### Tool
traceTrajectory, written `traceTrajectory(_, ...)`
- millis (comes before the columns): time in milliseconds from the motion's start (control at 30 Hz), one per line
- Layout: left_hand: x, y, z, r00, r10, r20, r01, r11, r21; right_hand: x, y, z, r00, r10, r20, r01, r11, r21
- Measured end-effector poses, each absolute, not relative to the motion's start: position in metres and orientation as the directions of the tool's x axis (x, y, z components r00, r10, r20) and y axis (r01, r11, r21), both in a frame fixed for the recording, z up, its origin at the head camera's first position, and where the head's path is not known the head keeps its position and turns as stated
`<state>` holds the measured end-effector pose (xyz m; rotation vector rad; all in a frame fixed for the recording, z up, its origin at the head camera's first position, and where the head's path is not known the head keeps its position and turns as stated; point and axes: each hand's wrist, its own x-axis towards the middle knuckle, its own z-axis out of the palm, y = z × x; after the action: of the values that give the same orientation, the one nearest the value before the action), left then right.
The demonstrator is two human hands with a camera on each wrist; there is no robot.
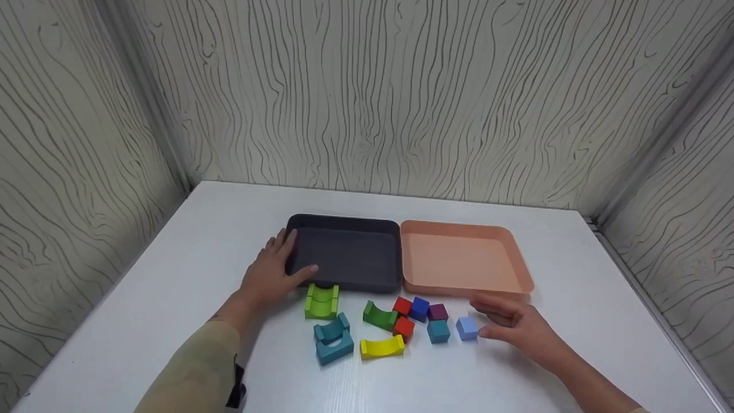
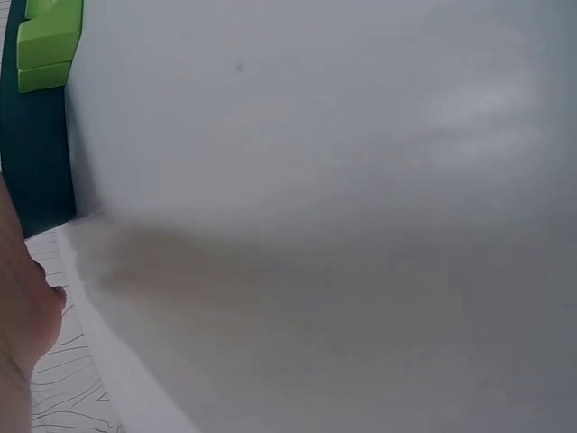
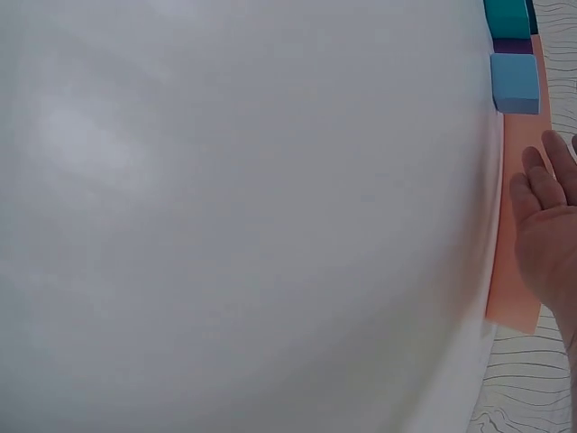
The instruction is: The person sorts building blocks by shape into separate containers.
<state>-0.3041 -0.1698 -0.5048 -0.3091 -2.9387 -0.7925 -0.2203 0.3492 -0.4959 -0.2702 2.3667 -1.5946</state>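
Left hand (image 1: 272,277), fingers spread, rests at the rim of the black tray (image 1: 350,258) on its right. Right hand (image 1: 515,324), fingers extended, has its thumb just beside the light-blue cube (image 1: 467,328); the peach tray (image 1: 461,258) lies beyond that hand.

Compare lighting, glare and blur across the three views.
Head view: fairly even light, the light blue cube clearly outlined; left wrist view: soft glare at right on the white tabletop, blurry brownish shadow or reflection beside the left hand; right wrist view: pale glare at left.
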Motion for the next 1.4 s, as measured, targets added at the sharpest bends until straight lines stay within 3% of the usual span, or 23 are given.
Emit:
traceTrajectory(600,-0.303,-0.176,-0.521,-0.982,0.118,0.148,0.179,0.831,0.527,-0.214,0.343,-0.502,-0.917,-0.353,-0.184,-0.007,0.476,-0.88)
traceTrajectory(1100,-0.305,-0.183,-0.509,-0.991,0.131,0.007,0.113,0.826,0.552,-0.216,0.333,-0.497,-0.916,-0.337,-0.216,-0.022,0.582,-0.813)
traceTrajectory(1400,-0.307,-0.183,-0.506,-0.994,0.113,-0.004,0.09,0.819,0.567,-0.217,0.333,-0.495,-0.917,-0.337,-0.214,-0.031,0.595,-0.803)
